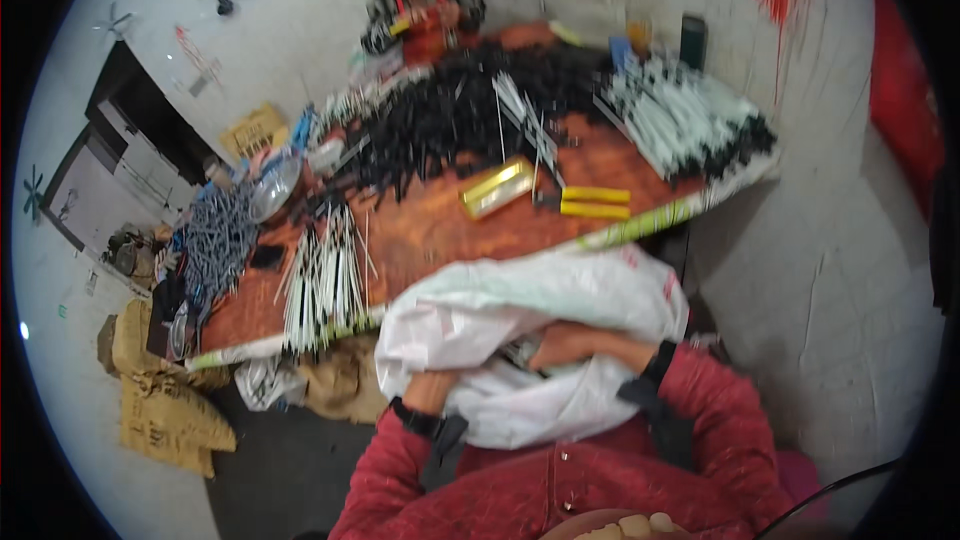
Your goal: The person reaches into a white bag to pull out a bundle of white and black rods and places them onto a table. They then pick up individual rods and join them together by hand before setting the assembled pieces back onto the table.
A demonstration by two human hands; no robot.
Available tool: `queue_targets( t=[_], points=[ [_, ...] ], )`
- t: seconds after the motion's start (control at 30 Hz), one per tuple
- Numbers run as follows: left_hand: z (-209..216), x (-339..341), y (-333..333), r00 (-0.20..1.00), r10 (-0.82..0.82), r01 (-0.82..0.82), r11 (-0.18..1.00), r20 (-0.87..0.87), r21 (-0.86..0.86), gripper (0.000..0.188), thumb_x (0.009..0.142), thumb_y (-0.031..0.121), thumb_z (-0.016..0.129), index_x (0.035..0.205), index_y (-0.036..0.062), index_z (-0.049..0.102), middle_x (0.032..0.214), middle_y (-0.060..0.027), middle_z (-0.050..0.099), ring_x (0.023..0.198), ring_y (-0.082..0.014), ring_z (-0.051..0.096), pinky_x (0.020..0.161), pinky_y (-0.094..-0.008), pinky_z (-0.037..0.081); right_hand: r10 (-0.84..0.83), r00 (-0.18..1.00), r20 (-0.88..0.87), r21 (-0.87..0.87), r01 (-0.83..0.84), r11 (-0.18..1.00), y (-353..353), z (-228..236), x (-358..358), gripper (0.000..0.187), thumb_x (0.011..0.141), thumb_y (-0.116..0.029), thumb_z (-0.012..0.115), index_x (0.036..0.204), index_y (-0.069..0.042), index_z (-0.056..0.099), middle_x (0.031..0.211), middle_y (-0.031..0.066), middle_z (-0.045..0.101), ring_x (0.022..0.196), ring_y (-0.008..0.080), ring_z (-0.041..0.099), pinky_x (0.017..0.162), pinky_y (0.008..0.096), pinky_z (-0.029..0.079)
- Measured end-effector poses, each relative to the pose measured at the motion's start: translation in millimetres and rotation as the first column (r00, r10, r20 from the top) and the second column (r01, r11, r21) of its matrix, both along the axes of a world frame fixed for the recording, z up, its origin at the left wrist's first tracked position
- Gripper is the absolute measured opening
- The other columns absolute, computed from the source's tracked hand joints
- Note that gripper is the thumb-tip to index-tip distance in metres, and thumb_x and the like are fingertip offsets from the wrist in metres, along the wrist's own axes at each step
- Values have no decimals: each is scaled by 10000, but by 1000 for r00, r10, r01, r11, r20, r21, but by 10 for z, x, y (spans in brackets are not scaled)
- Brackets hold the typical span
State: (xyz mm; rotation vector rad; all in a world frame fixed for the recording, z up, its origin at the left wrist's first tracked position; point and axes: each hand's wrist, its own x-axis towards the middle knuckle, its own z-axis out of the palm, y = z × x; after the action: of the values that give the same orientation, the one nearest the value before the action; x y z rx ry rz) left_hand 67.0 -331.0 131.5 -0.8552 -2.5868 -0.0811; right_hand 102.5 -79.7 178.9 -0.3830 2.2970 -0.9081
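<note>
A large white woven plastic sack (480,290) lies bunched in front of me, between my body and the table edge. My right hand (565,345) reaches into its opening, the back of the hand showing. Just beyond its fingertips, some thin pale pieces (518,350) show inside the sack; their kind is not clear. My left hand (432,388) is in the sack's left side, visible only near the wrist, its fingers hidden by the plastic. The fingers of the right hand are too covered to show whether they grip anything.
The reddish table (420,240) bears a pile of black parts (440,120), bundles of white rods (325,280), grey parts (218,240), yellow-handled pliers (595,202), a gold box (498,190) and a metal bowl (277,190). A person (420,5) sits opposite. Brown sacks (170,420) stand left.
</note>
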Motion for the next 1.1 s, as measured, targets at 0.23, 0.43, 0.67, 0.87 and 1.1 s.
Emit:
queue_targets(
  t=[0.23,0.43,0.67,0.87,1.1],
  points=[
    [-509,-179,-113,948,40,-82,989,316,120,607,953,470,390,1439,110,334,1457,-100,385,1360,-243,326,1147,-413,209,49,913,-405,42,-35,999,-185,44,172,632,670,-359,723,1150,26,581,1066,247,636,982,360,625,869,422,494],
    [-244,-83,-51,953,-13,-74,959,304,272,629,949,483,403,1449,112,315,1470,-102,365,1366,-241,318,1152,-400,202,70,902,-426,205,22,978,-304,263,289,637,710,-401,745,1104,70,575,1037,284,624,985,413,611,855,463,491],
    [-79,25,82,983,37,-66,985,182,158,678,926,515,439,1446,98,315,1471,-104,362,1362,-251,324,1150,-400,211,28,833,-552,18,-22,1000,-251,229,241,704,704,-461,736,1175,35,567,1156,263,596,1105,401,556,947,455,440],
    [276,28,360,904,-119,-144,819,410,555,635,932,472,467,1424,91,343,1451,-111,385,1342,-256,356,1139,-408,244,38,804,-594,-95,-117,989,-236,270,158,760,692,-495,736,1245,-8,548,1243,235,566,1193,379,502,1019,430,388],
    [346,6,364,866,-299,-97,688,402,720,534,978,398,410,1411,91,356,1413,-112,429,1319,-263,385,1129,-408,279,35,810,-585,-68,-92,993,-263,98,30,800,686,-512,731,1266,-1,523,1235,233,570,1181,363,517,1012,409,399]
  ],
)
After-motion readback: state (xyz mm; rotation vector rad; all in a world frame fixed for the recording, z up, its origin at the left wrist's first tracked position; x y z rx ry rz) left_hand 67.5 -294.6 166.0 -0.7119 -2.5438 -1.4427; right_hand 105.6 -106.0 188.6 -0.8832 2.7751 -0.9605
